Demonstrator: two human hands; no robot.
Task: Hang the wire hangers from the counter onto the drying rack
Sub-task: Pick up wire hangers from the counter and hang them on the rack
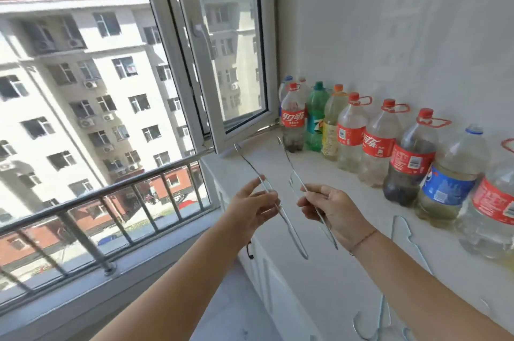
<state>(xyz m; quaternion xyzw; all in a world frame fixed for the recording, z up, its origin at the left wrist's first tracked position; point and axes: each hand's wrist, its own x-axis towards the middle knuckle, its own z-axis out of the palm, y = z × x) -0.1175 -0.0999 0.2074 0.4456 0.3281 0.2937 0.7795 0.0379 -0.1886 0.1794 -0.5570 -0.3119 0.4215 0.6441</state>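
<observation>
Near counter: loose wire hangers [385, 315] lie flat on the white counter [319, 279] at your right, partly hidden under your right forearm.
Next along: a pale blue hanger [400, 229] lies on the counter just beyond your right wrist.
Your left hand [256, 204]: raised over the counter's left edge, thumb and loosely bent fingers pinching a thin wire hanger [248, 162] seen edge-on.
Your right hand [331, 212]: just right of the left, apart from it, fingers curled round a second hanger [284, 154], which slants up and away.
Far right: plastic bottles [375, 143] stand in a row against the wall.
Far left: an open window [211, 68], with a metal railing [91, 196] outside.
</observation>
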